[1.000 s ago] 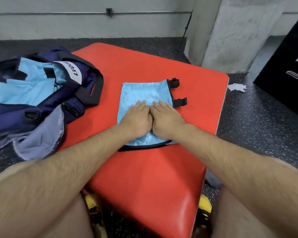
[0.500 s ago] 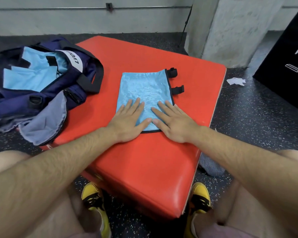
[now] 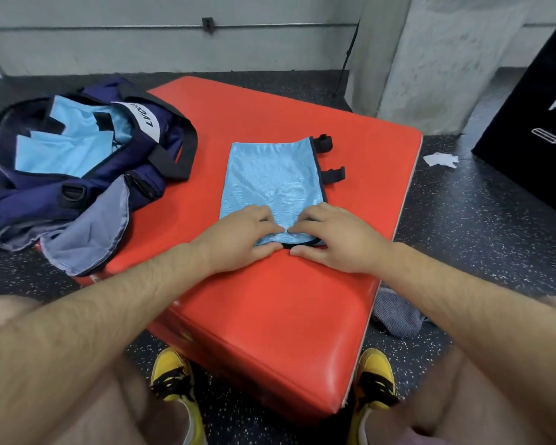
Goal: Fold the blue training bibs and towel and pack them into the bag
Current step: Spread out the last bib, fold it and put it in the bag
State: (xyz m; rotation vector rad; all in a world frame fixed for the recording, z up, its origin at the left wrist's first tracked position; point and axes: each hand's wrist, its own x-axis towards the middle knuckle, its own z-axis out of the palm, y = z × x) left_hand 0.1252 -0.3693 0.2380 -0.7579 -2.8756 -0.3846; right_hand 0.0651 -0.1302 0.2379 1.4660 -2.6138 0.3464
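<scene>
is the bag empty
No, folded blue bibs lie inside the open bag.

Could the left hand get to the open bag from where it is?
Probably yes: the bag lies open to the side of the left hand, with only bare red pad between them, though that hand pinches the bib.

The left hand point(image 3: 238, 239) and right hand point(image 3: 337, 242) are bare, like the hairy forearms point(image 3: 109, 316) and thighs point(image 3: 495, 396). The feet wear yellow sneakers point(image 3: 174, 377) with black laces and panels.
</scene>
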